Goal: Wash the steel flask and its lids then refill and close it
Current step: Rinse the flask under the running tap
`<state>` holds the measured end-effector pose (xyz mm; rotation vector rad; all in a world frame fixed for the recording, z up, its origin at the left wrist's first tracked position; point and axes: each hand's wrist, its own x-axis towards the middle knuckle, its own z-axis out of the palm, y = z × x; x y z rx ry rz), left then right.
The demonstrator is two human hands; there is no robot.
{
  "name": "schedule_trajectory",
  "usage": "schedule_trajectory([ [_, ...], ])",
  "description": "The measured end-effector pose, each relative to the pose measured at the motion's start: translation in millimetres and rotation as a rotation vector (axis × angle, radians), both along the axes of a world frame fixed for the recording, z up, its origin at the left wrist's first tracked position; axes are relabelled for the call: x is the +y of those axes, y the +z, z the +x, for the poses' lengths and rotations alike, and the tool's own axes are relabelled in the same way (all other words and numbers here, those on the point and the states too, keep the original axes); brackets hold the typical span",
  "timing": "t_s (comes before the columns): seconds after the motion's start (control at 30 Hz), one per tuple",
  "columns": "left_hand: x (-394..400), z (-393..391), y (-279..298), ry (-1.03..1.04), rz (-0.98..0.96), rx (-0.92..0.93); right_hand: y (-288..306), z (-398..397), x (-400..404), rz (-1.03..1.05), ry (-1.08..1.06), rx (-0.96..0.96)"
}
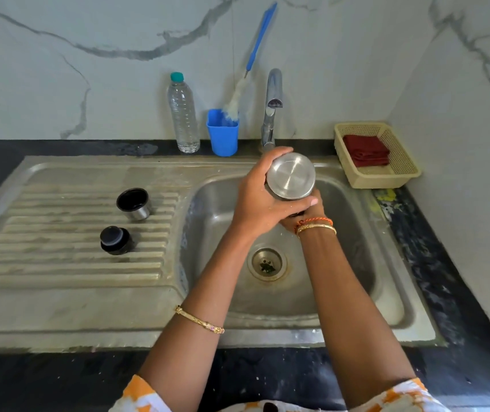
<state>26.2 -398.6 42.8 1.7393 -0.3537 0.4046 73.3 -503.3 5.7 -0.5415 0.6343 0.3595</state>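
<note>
The left hand [260,200] wraps its fingers round the steel flask [290,176], held base-up over the sink [217,203] basin; the right hand [312,214] sits beneath, mostly hidden, seemingly covering or gripping the mouth, though I cannot tell which; likely a rinse or shake. The cup lid [134,203] and stopper [116,239] rest on the drainboard, washed or not unclear; refilling and closing remain.

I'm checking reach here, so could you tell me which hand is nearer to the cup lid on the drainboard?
Left. The left hand grips the flask just right of the cup lid; the right hand is farther right, beneath the flask.
</note>
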Motion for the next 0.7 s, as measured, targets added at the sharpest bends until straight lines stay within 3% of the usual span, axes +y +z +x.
schedule_trajectory([
  [0.13,12,-3,27,-0.223,-0.123,0.283,9,2,-9,0.116,0.029,0.062],
  [0.2,20,-2,33,-0.187,-0.303,0.436,9,2,-13,0.218,-0.009,-0.001],
  [0.27,28,2,29,-0.073,-0.360,0.565,8,0,-15,0.227,-0.002,-0.075],
  [0.47,33,0,-1,-0.049,-0.267,0.927,-8,-6,-8,-0.256,0.085,0.105],
  [0.57,37,0,-10,-0.006,-0.315,1.046,-21,-7,-5,-0.326,0.081,0.065],
  [0.7,45,-3,-19,-0.021,-0.329,1.148,-32,-7,-4,-0.439,0.121,0.164],
])
